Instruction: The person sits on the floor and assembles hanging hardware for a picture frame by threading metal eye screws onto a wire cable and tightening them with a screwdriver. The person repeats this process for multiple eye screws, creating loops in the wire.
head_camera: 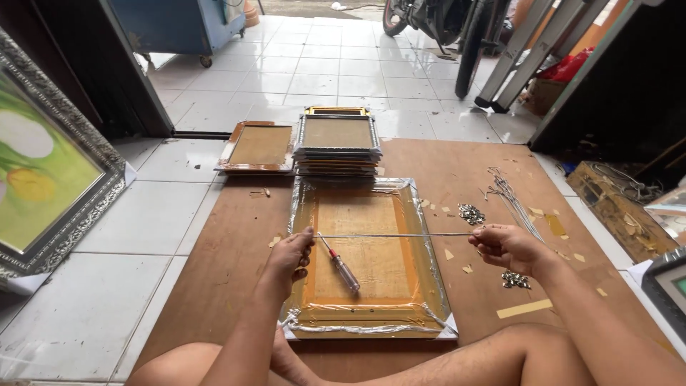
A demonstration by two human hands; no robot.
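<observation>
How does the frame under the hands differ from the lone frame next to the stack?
The wrapped frame lies close, under the wire, covered in clear plastic, with a screwdriver on its back. The lone frame is smaller, farther off, reddish-brown and has nothing resting on it. Both lie flat, backs up.

Brown board (236,243) on tiled floor (150,214), wrapped frame (368,257) face down, stacked frames (337,143), metal clips (471,213), tape scraps (524,309)

Plastic-wrapped picture frame (368,257) face down on brown board, small greenish screen (675,282) at right edge
</observation>
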